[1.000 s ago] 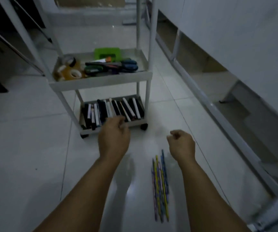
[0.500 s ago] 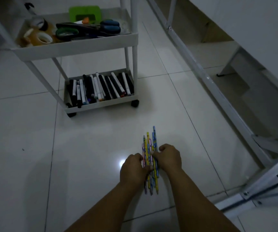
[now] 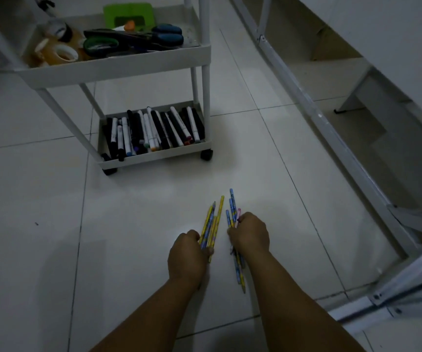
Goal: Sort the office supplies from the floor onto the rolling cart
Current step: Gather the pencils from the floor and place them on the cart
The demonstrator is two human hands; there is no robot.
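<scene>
While my left hand (image 3: pixel 188 252) curls round a bunch of mostly yellow patterned pencils (image 3: pixel 213 222), my right hand (image 3: pixel 250 235) grips a second bunch of mostly blue patterned pencils (image 3: pixel 231 207), with one pink one among them. Both bunches fan forward from my fists, apart from each other; the tails of the blue bunch stick out behind my right wrist, close over the pale glossy floor tiles (image 3: pixel 141 212). Well ahead stands the white rolling cart (image 3: pixel 118 69). Its bottom tray holds a row of black and white marker pens (image 3: pixel 154 129). On the tray above lie clear tape rolls (image 3: pixel 61 53), dark-handled scissors (image 3: pixel 139 39) and a green plastic case (image 3: pixel 128 15). To my right runs a grey metal frame (image 3: pixel 331 133).
</scene>
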